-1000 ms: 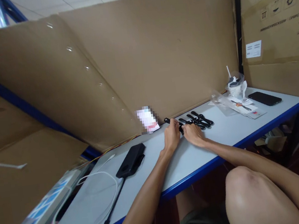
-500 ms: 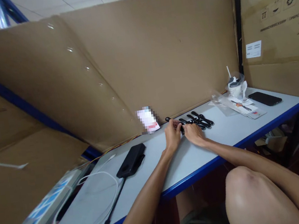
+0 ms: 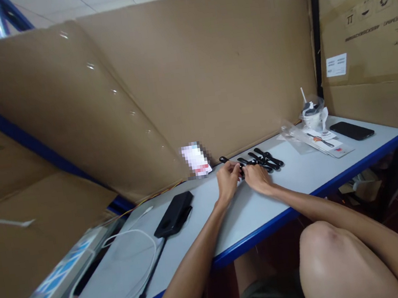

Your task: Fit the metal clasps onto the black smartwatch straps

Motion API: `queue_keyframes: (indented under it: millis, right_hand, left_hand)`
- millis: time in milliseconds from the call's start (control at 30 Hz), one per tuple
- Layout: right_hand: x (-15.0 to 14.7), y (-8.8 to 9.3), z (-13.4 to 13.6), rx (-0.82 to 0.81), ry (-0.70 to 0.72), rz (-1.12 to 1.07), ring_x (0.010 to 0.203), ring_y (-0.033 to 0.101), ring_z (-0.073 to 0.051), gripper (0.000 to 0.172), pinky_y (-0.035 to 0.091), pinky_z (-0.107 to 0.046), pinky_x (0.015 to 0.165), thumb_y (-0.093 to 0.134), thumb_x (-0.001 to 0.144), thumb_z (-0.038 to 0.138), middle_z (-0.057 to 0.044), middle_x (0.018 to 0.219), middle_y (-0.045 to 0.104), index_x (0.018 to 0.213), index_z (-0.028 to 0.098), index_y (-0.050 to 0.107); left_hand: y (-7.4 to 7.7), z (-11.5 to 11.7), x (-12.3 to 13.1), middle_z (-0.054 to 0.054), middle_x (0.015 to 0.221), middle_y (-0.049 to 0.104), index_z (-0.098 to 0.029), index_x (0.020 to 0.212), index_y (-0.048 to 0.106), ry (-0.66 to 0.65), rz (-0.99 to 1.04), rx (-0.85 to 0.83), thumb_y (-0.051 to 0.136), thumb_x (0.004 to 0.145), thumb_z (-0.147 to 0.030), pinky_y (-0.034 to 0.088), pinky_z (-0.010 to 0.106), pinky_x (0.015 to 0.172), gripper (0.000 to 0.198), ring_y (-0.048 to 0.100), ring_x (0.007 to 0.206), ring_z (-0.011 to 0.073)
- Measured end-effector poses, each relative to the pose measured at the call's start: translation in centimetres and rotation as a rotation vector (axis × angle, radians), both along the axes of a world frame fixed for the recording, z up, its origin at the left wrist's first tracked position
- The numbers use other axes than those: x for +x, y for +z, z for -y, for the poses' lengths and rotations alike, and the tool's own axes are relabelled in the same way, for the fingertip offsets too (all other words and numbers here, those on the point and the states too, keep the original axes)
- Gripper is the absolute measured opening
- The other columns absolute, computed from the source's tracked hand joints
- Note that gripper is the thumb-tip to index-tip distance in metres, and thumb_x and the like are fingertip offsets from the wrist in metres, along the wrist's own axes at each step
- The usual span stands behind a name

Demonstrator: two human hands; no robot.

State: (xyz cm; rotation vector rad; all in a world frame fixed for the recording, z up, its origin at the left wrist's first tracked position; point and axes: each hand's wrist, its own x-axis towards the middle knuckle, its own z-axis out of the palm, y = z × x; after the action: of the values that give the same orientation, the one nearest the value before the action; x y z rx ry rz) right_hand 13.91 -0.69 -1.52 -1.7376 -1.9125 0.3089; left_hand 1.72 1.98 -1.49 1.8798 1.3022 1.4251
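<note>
My left hand (image 3: pixel 228 181) and my right hand (image 3: pixel 257 178) meet over the table, fingers closed. Between the fingertips is a black watch strap (image 3: pixel 241 170), mostly hidden by the fingers. A black strap end (image 3: pixel 223 159) shows just beyond my left hand; whether it belongs to the same piece I cannot tell. Several black watch straps (image 3: pixel 269 159) lie side by side on the table, right behind and beside my right hand. Both forearms reach in from the front edge.
The grey table (image 3: pixel 309 173) has a blue edge. Left lies a black power bank (image 3: pixel 174 214) with a white cable (image 3: pixel 136 231). A blurred phone-like screen (image 3: pixel 196 160) leans on the cardboard wall (image 3: pixel 191 71). Right are printed packages (image 3: pixel 326 143), a lidded cup (image 3: pixel 312 117) and a black phone (image 3: pixel 352 130).
The fingers of my left hand have shifted slightly around the strap. My right hand stays nearly in place. The whole view has moved a little.
</note>
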Motion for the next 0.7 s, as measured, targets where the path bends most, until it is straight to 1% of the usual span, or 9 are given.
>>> queue_keyframes:
  millis: [67,200,267,467,567,700]
  right_hand:
    - [0.0,0.03,0.04,-0.005,0.003,0.003,0.101,0.069,-0.024,0.044,0.049,-0.029,0.085,0.031,0.102,0.033,-0.015,0.105,0.074,0.11,0.017,0.072]
    - [0.04,0.03,-0.01,-0.005,-0.011,-0.009,0.1,0.069,-0.025,0.045,0.05,-0.03,0.084,0.031,0.102,0.033,-0.014,0.103,0.074,0.107,0.017,0.072]
    - [0.06,0.0,-0.05,-0.008,-0.014,-0.012,0.101,0.069,-0.025,0.045,0.05,-0.029,0.083,0.031,0.102,0.034,-0.014,0.104,0.074,0.107,0.017,0.072]
    - [0.03,-0.15,-0.09,0.007,-0.012,-0.006,0.1,0.069,-0.024,0.045,0.05,-0.03,0.084,0.03,0.103,0.034,-0.014,0.104,0.074,0.109,0.017,0.071]
    - [0.01,-0.23,-0.19,-0.005,-0.011,0.003,0.101,0.069,-0.024,0.045,0.05,-0.03,0.085,0.029,0.103,0.034,-0.014,0.106,0.073,0.11,0.018,0.071]
    - [0.06,-0.33,-0.38,-0.009,-0.014,-0.01,0.102,0.069,-0.025,0.046,0.05,-0.03,0.085,0.029,0.103,0.033,-0.015,0.105,0.074,0.109,0.017,0.071]
  left_hand:
    - [0.06,0.01,0.0,0.002,0.064,0.066,-0.014,0.081,0.064,0.006,-0.015,0.002,0.061,0.079,-0.036,0.04,0.021,0.043,0.022,0.055,0.048,0.0113]
    - [-0.04,-0.09,0.02,0.001,0.063,0.065,-0.015,0.088,0.063,0.016,-0.016,0.015,0.064,0.075,-0.031,0.041,0.021,0.045,0.02,0.056,0.05,0.0118]
    - [-0.1,-0.19,0.01,0.001,0.066,0.065,-0.015,0.088,0.063,0.023,-0.006,0.014,0.064,0.074,-0.029,0.043,0.021,0.046,0.02,0.058,0.053,0.0124]
    - [0.01,-0.6,-0.3,0.006,0.076,0.07,-0.014,0.084,0.066,0.084,-0.034,0.016,0.064,0.074,-0.026,0.048,0.025,0.059,0.016,0.063,0.064,0.0153]
    - [0.17,-0.6,-0.46,0.006,0.076,0.071,-0.015,0.082,0.066,0.1,-0.118,0.022,0.062,0.077,-0.026,0.048,0.027,0.063,0.013,0.064,0.067,0.0165]
    - [0.55,-0.08,-0.42,0.005,0.076,0.071,-0.017,0.079,0.067,0.126,-0.356,0.103,0.059,0.082,-0.023,0.045,0.027,0.066,0.01,0.064,0.068,0.0172]
